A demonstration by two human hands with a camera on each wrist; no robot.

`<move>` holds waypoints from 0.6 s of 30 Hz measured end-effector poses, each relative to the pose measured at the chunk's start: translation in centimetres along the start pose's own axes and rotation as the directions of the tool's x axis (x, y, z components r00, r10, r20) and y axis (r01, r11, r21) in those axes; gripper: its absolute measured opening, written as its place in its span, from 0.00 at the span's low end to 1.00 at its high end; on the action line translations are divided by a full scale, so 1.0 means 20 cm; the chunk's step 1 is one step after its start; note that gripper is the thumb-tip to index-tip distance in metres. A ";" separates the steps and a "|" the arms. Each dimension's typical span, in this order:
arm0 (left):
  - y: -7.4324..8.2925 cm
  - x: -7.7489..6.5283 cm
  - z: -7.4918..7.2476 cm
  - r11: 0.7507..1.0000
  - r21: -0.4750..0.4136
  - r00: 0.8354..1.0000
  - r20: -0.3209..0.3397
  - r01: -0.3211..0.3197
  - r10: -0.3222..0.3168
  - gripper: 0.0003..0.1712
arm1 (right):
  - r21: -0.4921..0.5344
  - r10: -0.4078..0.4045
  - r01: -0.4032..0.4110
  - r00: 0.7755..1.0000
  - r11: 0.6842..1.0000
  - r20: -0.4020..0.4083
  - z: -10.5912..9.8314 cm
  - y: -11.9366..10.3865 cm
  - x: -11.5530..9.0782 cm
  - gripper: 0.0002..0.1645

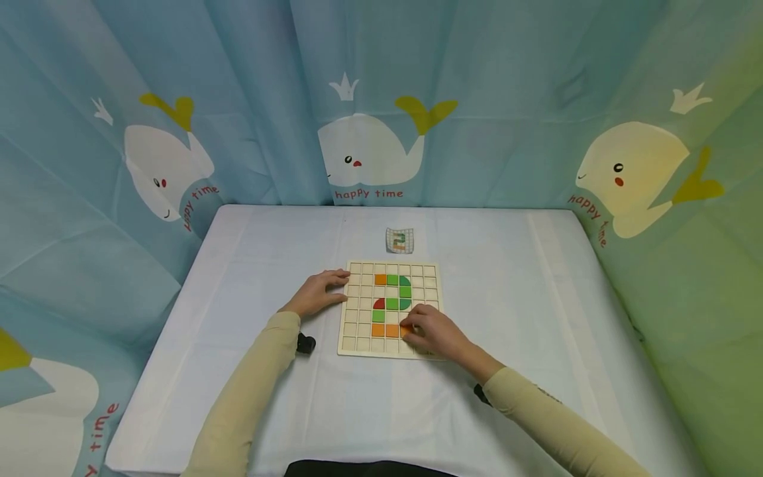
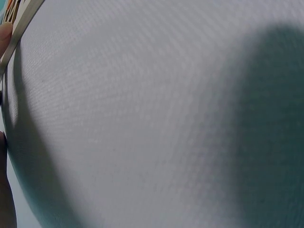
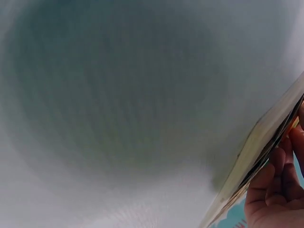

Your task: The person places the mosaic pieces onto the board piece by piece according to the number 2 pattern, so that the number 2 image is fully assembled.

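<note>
A square wooden grid board [image 1: 359, 336] lies on the table with orange, green and red tiles in its cells, forming a figure like a 2. My left hand [image 1: 316, 293] rests at the board's left edge, fingers and thumb spread and touching it; in the left wrist view only a thumb tip [image 2: 4, 35] shows against the edge. With thumb and fingers my right hand [image 1: 438, 331] pinches an orange tile [image 1: 406, 329] at the right end of the lower orange row. The hand hides part of that tile and the board's lower right cells.
Behind the board lies a small card [image 1: 399, 241] printed with a similar coloured figure on a grid. A white cloth covers the table [image 1: 507, 278]. Blue curtains [image 1: 507, 66] with whale prints hang around it. A dark object [image 1: 369, 469] shows at the bottom edge.
</note>
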State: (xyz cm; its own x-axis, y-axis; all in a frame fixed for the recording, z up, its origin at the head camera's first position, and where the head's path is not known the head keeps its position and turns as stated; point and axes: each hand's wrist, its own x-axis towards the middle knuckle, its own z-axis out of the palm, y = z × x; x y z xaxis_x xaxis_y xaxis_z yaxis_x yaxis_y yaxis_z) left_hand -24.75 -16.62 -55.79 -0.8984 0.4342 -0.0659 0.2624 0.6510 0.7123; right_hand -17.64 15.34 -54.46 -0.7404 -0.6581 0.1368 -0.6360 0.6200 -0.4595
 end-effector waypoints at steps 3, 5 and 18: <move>0.00 0.00 0.00 1.000 0.002 1.000 0.000 -0.002 0.002 0.31 | 0.013 0.026 -0.026 1.000 1.000 -0.012 0.00 0.00 0.00 0.12; 0.00 0.00 0.00 1.000 0.000 1.000 -0.001 -0.005 0.005 0.31 | 0.016 0.038 -0.037 0.999 0.999 -0.017 0.01 -0.01 -0.01 0.11; 0.00 0.00 0.00 1.000 -0.007 1.000 -0.002 -0.009 0.009 0.30 | 0.030 0.066 -0.065 0.997 0.997 -0.037 0.02 -0.01 -0.02 0.13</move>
State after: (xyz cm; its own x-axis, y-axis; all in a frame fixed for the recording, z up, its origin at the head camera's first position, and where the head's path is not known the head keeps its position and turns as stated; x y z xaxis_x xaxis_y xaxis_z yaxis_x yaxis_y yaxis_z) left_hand -24.73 -16.65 -55.79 -0.8965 0.4393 -0.0581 0.2685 0.6428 0.7175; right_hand -17.08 15.36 -54.78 -0.7882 -0.5995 0.1390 -0.5799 0.6480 -0.4938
